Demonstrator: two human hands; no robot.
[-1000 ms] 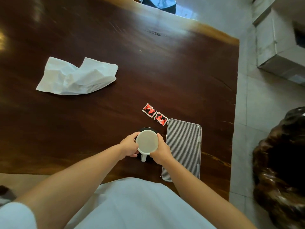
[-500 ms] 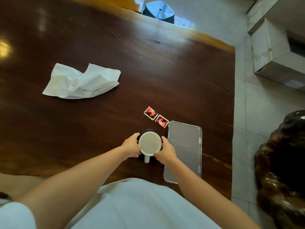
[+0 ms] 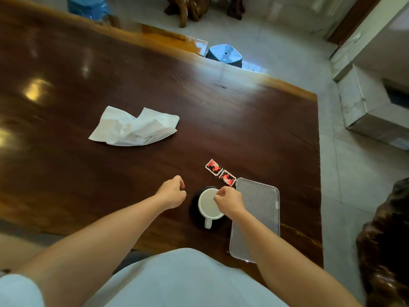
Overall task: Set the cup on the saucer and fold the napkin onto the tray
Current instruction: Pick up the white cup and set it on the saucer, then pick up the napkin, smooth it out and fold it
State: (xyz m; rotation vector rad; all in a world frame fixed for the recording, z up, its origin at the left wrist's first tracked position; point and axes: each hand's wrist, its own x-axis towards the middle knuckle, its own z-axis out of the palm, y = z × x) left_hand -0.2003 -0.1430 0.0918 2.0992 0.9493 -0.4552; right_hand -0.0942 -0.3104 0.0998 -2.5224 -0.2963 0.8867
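A white cup (image 3: 209, 204) stands upright on a dark round saucer (image 3: 194, 209), its handle pointing toward me. My left hand (image 3: 172, 194) hovers just left of the saucer, apart from the cup, fingers loosely curled around nothing. My right hand (image 3: 229, 201) is over the cup's right rim, fingers curled and holding nothing I can see. A ribbed silver tray (image 3: 256, 218) lies right of the saucer, partly under my right forearm. The crumpled white napkin (image 3: 135, 127) lies farther back to the left on the dark wooden table (image 3: 243, 129).
Two red-and-black sachets (image 3: 220, 172) lie just beyond the cup by the tray's far corner. The table's right edge runs close to the tray. A blue stool (image 3: 224, 55) stands past the far edge, a grey box (image 3: 371, 107) on the floor at right.
Both hands have let go of the cup and drawn back from it, the left one moving left. The cup stays on the saucer. The view has tilted up toward the room.
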